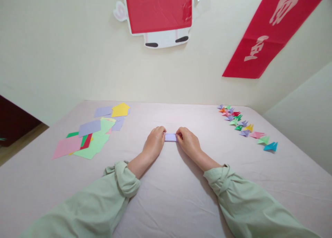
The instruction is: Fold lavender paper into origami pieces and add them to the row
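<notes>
A small folded strip of purple paper (171, 137) lies at the middle of the cloth-covered table (166, 189). My left hand (155, 141) is closed on its left end, with fingers curled and the thumb side toward the paper. On the right end, my right hand (188, 141) pinches the same paper. Only the stretch between both hands shows; the ends are hidden under my fingers.
Loose sheets of coloured paper (89, 129) overlap on the left side of the table. Several small folded paper figures (271, 147) run in a slanting row along the right side. Behind the table stands a wall with a red banner (261, 47) and a cartoon cutout (159, 11).
</notes>
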Action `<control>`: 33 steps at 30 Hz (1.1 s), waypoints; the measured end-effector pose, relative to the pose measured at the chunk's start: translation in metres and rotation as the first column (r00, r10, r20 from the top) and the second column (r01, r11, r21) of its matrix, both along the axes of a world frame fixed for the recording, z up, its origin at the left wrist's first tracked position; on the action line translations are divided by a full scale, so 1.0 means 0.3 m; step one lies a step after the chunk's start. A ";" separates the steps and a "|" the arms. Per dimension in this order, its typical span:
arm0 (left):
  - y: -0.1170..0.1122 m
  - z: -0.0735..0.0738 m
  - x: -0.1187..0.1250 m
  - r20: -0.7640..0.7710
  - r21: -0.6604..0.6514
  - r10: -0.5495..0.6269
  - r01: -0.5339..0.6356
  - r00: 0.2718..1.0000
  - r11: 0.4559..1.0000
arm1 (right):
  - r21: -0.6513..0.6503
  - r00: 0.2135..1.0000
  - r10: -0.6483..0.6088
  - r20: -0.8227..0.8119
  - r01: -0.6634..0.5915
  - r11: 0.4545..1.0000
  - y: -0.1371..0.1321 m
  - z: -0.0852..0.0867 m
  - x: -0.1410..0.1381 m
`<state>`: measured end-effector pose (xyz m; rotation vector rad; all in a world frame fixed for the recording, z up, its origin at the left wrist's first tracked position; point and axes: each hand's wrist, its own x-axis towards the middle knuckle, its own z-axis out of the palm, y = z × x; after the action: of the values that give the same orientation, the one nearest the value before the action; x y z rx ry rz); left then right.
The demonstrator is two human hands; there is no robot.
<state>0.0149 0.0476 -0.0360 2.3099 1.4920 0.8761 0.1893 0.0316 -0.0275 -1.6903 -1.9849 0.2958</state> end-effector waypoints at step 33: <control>-0.150 0.016 0.052 -0.451 -0.033 -0.181 0.187 0.874 0.982 | -0.045 0.980 -0.027 0.195 0.036 0.998 -0.018 0.035 -0.001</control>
<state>0.0306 0.0025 -0.0311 2.7405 1.3851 0.3010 0.1889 0.0261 -0.0170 -1.8412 -2.1025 0.1743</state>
